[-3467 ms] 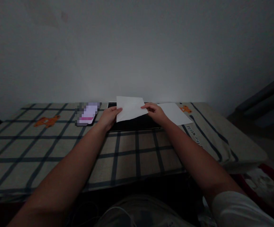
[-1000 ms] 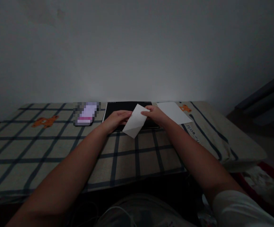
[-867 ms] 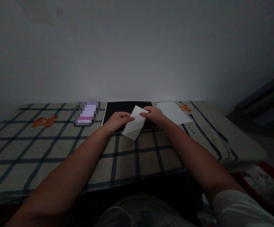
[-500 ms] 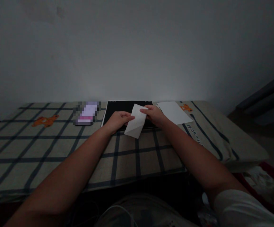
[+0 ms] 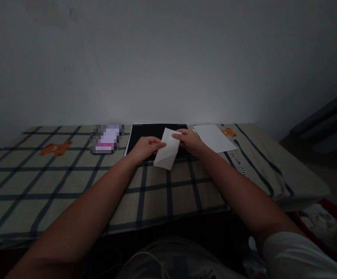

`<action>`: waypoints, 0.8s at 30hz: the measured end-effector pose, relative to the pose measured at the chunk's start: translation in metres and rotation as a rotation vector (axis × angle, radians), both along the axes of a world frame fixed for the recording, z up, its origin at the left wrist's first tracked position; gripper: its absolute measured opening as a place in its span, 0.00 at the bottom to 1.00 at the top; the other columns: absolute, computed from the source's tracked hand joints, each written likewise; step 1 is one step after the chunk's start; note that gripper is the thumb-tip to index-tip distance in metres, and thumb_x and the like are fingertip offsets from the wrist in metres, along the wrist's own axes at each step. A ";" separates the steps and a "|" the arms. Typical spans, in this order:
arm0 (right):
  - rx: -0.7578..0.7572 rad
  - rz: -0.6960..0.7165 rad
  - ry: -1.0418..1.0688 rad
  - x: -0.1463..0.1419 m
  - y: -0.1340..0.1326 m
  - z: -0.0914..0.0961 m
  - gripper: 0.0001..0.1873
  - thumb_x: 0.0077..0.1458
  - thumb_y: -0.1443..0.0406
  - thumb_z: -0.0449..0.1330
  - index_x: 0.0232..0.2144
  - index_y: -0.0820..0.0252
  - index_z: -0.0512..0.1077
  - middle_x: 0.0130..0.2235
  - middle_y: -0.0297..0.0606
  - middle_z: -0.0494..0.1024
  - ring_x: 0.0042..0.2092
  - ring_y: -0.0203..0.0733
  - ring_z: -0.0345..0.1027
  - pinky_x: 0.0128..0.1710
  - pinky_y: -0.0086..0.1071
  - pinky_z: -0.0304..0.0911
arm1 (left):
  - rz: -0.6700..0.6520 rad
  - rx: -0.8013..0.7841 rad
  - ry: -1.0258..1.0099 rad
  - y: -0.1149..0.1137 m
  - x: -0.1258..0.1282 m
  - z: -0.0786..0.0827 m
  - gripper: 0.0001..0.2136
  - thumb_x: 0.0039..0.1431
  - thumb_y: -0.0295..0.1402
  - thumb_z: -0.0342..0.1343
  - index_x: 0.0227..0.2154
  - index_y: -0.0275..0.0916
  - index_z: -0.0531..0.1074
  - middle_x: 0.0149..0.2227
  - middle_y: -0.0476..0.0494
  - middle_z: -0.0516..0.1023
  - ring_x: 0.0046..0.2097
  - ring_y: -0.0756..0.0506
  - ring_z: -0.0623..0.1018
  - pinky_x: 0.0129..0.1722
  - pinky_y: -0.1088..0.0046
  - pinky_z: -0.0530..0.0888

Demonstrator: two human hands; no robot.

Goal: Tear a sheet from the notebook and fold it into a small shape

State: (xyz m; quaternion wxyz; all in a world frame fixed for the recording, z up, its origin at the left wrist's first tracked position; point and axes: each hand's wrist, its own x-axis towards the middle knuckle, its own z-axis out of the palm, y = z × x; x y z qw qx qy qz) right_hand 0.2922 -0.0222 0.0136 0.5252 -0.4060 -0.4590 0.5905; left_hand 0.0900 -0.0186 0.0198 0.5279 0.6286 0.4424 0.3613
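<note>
Between my two hands hangs a folded sheet of white paper (image 5: 168, 149), tilted, with a crease across its lower part. My left hand (image 5: 149, 148) pinches its left edge, thumb on the near face. At the upper right edge, my right hand (image 5: 189, 140) grips it the same way, thumb in front. The fingers behind the paper are partly hidden. Below and behind the hands lies a flat black sheet or pad (image 5: 145, 131) with small holes along its far edge and a pale border.
White sheets (image 5: 215, 138) lie right of the black pad. A phone (image 5: 107, 138), blurred by pixels, is on the left. A checked cloth (image 5: 153, 197) with bear prints covers the table, which meets the wall (image 5: 168, 62). At lower right stands a red-rimmed container (image 5: 325, 223).
The paper's lower end has shifted very slightly to the right. Both hands keep their hold in nearly the same place.
</note>
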 end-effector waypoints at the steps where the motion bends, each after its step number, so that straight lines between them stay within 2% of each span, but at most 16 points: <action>1: -0.002 0.010 0.019 0.000 0.000 0.000 0.11 0.43 0.64 0.70 0.30 0.60 0.74 0.32 0.34 0.77 0.34 0.35 0.69 0.38 0.30 0.68 | 0.007 0.011 0.001 0.000 0.000 0.000 0.14 0.43 0.41 0.69 0.27 0.36 0.76 0.24 0.48 0.77 0.24 0.52 0.72 0.26 0.76 0.68; 6: -0.028 0.075 0.064 0.001 -0.001 0.002 0.12 0.47 0.61 0.69 0.34 0.60 0.74 0.37 0.39 0.79 0.37 0.37 0.72 0.40 0.32 0.71 | 0.094 0.079 -0.032 0.004 -0.001 -0.003 0.13 0.44 0.40 0.68 0.27 0.36 0.77 0.25 0.48 0.78 0.26 0.51 0.73 0.28 0.75 0.69; 10: -0.011 0.066 0.031 0.003 0.000 0.000 0.13 0.43 0.61 0.71 0.29 0.61 0.73 0.35 0.39 0.79 0.37 0.38 0.71 0.38 0.32 0.71 | 0.139 0.073 -0.030 0.005 -0.001 -0.003 0.13 0.43 0.40 0.68 0.27 0.36 0.76 0.25 0.48 0.78 0.26 0.51 0.73 0.28 0.75 0.69; 16: 0.033 -0.067 -0.014 0.002 0.004 -0.005 0.19 0.36 0.59 0.74 0.20 0.60 0.67 0.26 0.31 0.73 0.30 0.33 0.68 0.32 0.29 0.69 | 0.099 0.010 -0.074 0.004 0.001 -0.002 0.15 0.41 0.40 0.70 0.25 0.35 0.76 0.23 0.49 0.76 0.25 0.52 0.71 0.27 0.76 0.68; 20: 0.035 -0.100 -0.036 0.001 0.004 -0.006 0.19 0.35 0.59 0.74 0.20 0.60 0.68 0.25 0.30 0.72 0.29 0.32 0.67 0.31 0.29 0.69 | 0.058 -0.068 -0.104 0.004 0.000 -0.002 0.15 0.39 0.40 0.71 0.24 0.35 0.75 0.23 0.50 0.75 0.24 0.53 0.71 0.26 0.77 0.68; 24: 0.017 -0.043 0.002 0.003 0.003 -0.002 0.18 0.38 0.56 0.73 0.25 0.61 0.72 0.29 0.34 0.77 0.32 0.35 0.70 0.33 0.30 0.70 | 0.053 -0.077 -0.132 0.006 -0.001 -0.003 0.15 0.39 0.40 0.71 0.24 0.36 0.74 0.23 0.50 0.74 0.24 0.54 0.70 0.26 0.77 0.67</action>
